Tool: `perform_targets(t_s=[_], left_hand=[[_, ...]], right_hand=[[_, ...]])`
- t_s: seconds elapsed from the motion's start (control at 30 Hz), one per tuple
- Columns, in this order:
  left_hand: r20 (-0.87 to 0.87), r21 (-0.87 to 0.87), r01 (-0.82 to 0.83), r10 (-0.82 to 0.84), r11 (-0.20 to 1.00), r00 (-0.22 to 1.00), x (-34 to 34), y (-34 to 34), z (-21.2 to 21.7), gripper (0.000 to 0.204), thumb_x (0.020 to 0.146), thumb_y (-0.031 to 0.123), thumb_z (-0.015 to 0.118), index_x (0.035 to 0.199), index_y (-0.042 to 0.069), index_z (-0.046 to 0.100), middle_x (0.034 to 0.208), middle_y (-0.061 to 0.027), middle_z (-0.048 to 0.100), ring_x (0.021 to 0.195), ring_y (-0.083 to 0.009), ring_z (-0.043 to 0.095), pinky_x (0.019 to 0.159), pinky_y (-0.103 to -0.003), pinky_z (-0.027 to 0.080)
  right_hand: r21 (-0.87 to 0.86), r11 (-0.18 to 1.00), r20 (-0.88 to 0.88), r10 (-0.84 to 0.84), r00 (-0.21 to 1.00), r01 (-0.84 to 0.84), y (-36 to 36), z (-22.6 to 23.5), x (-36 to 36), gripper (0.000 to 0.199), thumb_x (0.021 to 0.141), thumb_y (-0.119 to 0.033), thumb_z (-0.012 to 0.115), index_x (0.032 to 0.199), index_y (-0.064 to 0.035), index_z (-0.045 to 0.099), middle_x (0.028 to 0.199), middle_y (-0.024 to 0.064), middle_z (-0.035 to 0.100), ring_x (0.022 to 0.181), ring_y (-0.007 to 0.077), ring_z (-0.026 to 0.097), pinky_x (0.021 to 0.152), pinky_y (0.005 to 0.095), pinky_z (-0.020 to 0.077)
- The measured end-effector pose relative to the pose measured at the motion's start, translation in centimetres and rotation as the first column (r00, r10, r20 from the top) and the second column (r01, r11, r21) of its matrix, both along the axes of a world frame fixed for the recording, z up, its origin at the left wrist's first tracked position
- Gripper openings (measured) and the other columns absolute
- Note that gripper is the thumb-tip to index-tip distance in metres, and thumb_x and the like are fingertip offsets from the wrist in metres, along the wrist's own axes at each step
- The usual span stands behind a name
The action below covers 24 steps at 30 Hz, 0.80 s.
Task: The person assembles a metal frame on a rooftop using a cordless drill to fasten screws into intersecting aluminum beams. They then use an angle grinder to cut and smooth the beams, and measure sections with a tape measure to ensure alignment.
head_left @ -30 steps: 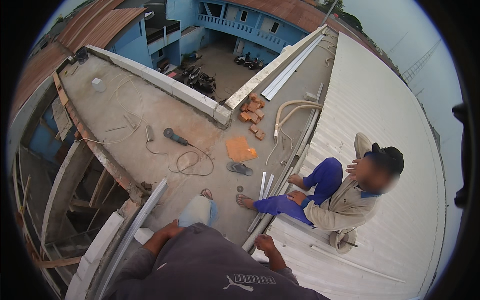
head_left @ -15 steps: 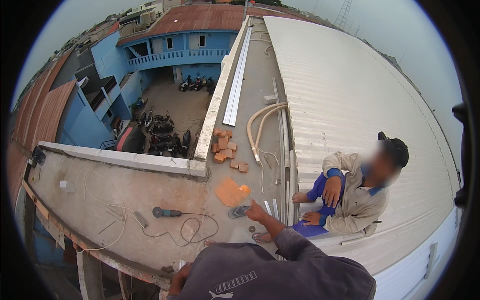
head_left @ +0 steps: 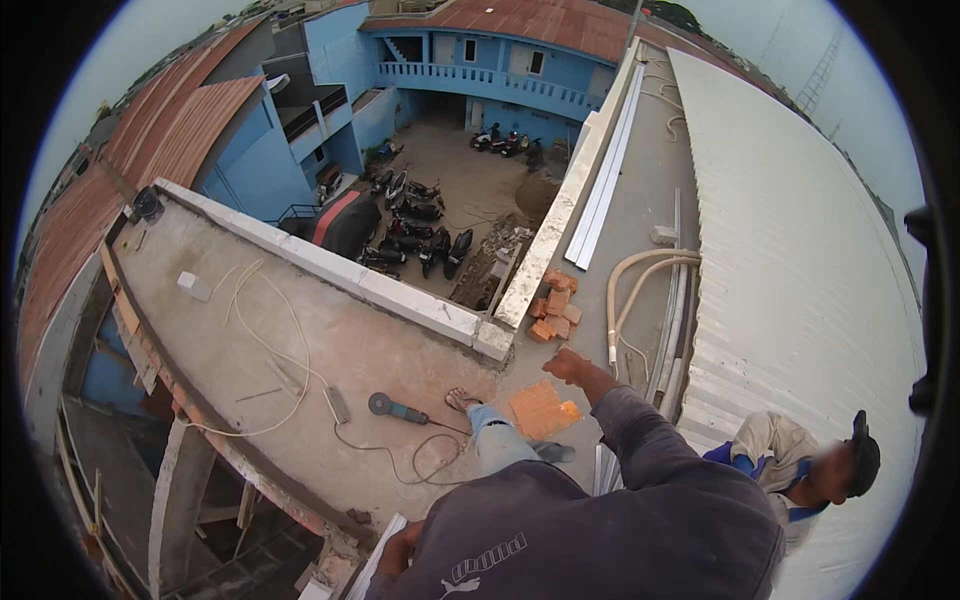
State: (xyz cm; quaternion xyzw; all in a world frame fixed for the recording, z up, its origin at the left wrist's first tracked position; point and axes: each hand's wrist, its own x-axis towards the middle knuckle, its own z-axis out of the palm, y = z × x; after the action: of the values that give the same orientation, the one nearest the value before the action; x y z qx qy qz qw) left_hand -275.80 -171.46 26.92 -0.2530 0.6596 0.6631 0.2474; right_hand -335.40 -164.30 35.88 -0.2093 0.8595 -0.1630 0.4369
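My right arm reaches forward, and my right hand (head_left: 568, 367) hangs in the air beyond an orange-stained square patch (head_left: 543, 408). Its fingers look mostly curled, one pointing out, with nothing in them. Past it sits a small heap of orange bricks (head_left: 556, 310). My left hand (head_left: 398, 548) is low at my side, against a pale metal strip (head_left: 376, 562); its fingers are partly hidden, so a grip cannot be made out. An angle grinder (head_left: 398, 410) lies on the concrete ahead, near my sandalled foot (head_left: 462, 399), its cord looped beside it.
A seated person (head_left: 790, 460) in a cap is at right on the white corrugated roof (head_left: 800, 250). A low white parapet (head_left: 410, 305) borders a courtyard with motorbikes. At left the slab edge (head_left: 180, 400) drops off. Beige hose (head_left: 613, 310), pale metal profiles (head_left: 605, 170) and a power strip (head_left: 337, 404) lie about.
The view has swung left, so the surroundings sit further right. My right hand now points farther ahead, nearer the bricks. My foot has come into view beside the grinder. The seated person's head has turned right.
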Motion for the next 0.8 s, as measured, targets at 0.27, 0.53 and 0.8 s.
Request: perform_targets(t_s=[0.27,0.53,0.8], left_hand=[[0.253,-0.002,-0.139,0.135,0.99,0.958,-7.9,4.7,0.2,0.071,0.092,0.05,0.061,0.153,0.017,0.045,0.15,-0.0176,0.056,0.135,-0.0452,0.053,0.11,-0.047,0.045],[0.937,-0.197,-0.726,0.344,0.659,0.059,-16.3,8.6,-4.1,0.124,0.071,0.066,0.083,0.152,-0.01,0.028,0.145,-0.0333,0.05,0.136,-0.0457,0.052,0.113,-0.054,0.044],[0.88,-0.291,-0.85,0.47,0.439,-0.059,-14.1,8.2,-10.3,0.14,0.068,0.06,0.088,0.163,-0.003,0.007,0.159,-0.0351,0.031,0.147,-0.0486,0.036,0.121,-0.054,0.032]], right_hand=[[0.593,0.735,0.43,0.056,0.901,-0.329,-9.5,-10.7,12.4,0.116,0.084,-0.077,0.064,0.158,0.0063,0.033,0.156,0.0293,0.044,0.147,0.0417,0.041,0.116,0.0509,0.0381],[0.317,0.575,0.291,0.698,0.655,-0.754,-21.5,-34.8,14.8,0.094,0.077,-0.053,0.081,0.142,0.009,0.053,0.14,0.0318,0.059,0.13,0.0425,0.059,0.108,0.0458,0.0478],[0.219,0.635,0.006,0.758,0.652,-0.74,-32.9,-63.4,27.3,0.112,0.072,-0.045,0.09,0.151,0.0101,0.032,0.145,0.0338,0.047,0.133,0.048,0.052,0.108,0.0532,0.0474]])
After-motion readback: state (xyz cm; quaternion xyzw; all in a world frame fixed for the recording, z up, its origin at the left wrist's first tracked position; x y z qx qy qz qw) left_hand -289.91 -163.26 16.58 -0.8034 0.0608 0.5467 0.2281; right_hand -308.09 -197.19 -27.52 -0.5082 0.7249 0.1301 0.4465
